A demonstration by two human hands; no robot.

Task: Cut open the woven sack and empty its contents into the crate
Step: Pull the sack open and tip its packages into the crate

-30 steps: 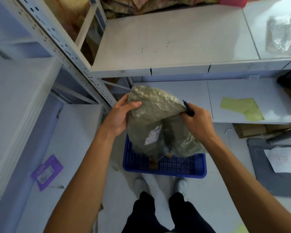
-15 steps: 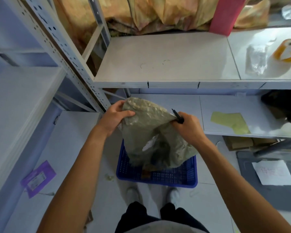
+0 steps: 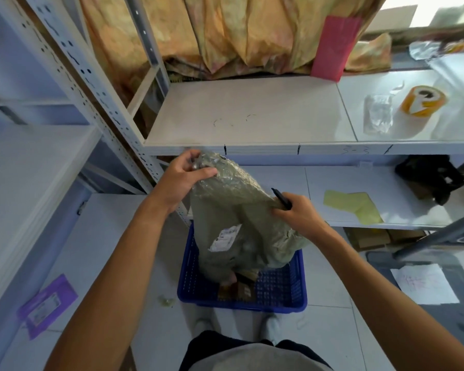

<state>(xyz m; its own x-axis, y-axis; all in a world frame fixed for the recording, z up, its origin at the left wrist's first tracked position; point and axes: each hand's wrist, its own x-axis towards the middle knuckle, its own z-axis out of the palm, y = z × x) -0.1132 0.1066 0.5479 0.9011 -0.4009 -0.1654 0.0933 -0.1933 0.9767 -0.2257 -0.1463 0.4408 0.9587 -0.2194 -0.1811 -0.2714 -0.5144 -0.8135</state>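
The woven sack (image 3: 233,210) hangs over the blue crate (image 3: 279,293). Left hand (image 3: 180,180) fingers pinch its top corner; right hand (image 3: 298,215) fingers grip its right edge plus a black tool (image 3: 281,200). The sack opening is hidden.

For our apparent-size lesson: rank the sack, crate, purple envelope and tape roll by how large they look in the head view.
1. sack and crate: unsure, the nearer sack hides part of the crate.
2. purple envelope
3. tape roll
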